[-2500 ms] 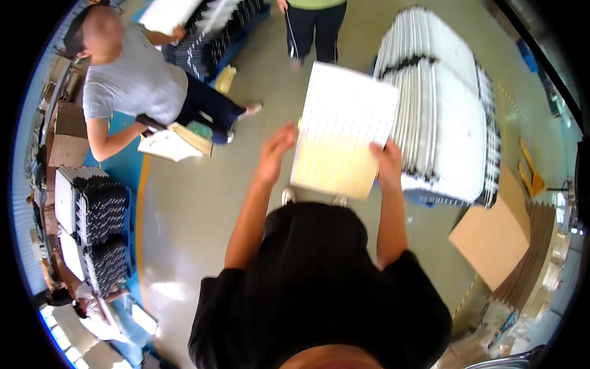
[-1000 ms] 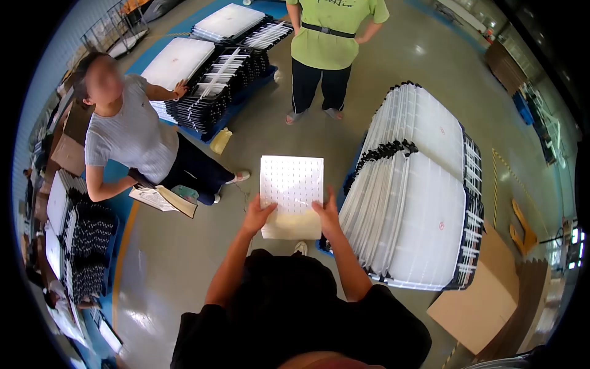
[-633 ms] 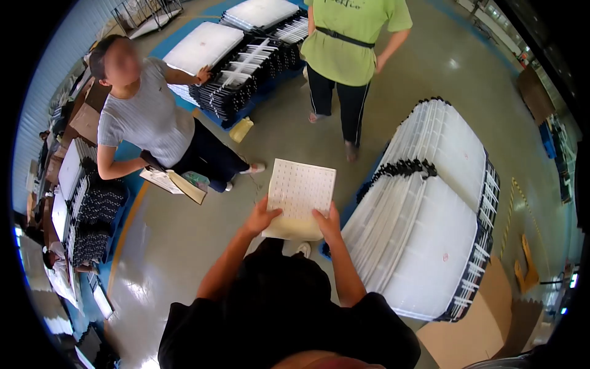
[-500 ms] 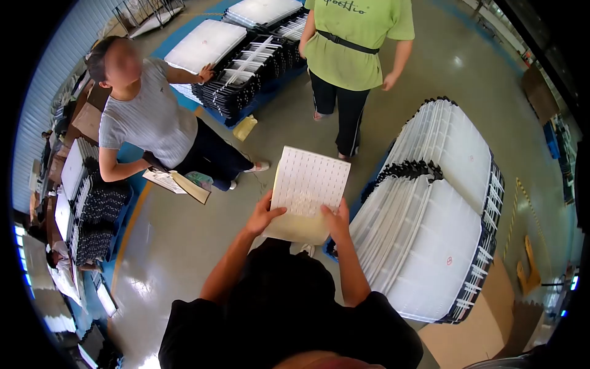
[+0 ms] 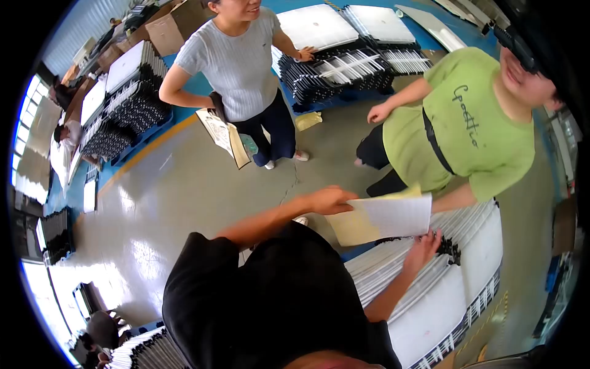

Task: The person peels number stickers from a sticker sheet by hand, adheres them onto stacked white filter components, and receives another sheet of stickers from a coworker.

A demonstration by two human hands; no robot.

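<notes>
My left hand (image 5: 333, 200) grips the left edge of some paper sheets (image 5: 393, 216), with the thumb side pressed on the paper. A white sheet with faint rows of print lies over yellowish paper. My right hand (image 5: 423, 249) is at the lower right corner of the sheets, its fingers bent against the edge. The sheets are tilted to the right. A person in a green shirt (image 5: 473, 117) stands close by, one forearm reaching behind the right edge of the sheets. That person's hand there is hidden.
White panels with black edges (image 5: 424, 313) are stacked at my right. More panel stacks (image 5: 344, 67) stand at the back and at the left (image 5: 132, 92). A person in a grey shirt (image 5: 239, 67) holds a clipboard (image 5: 224, 138). Yellow paper (image 5: 308, 120) lies on the floor.
The sheets have moved from in front of me to the right, toward the person in green, and turned. That person has come closer. My view has swung to the right.
</notes>
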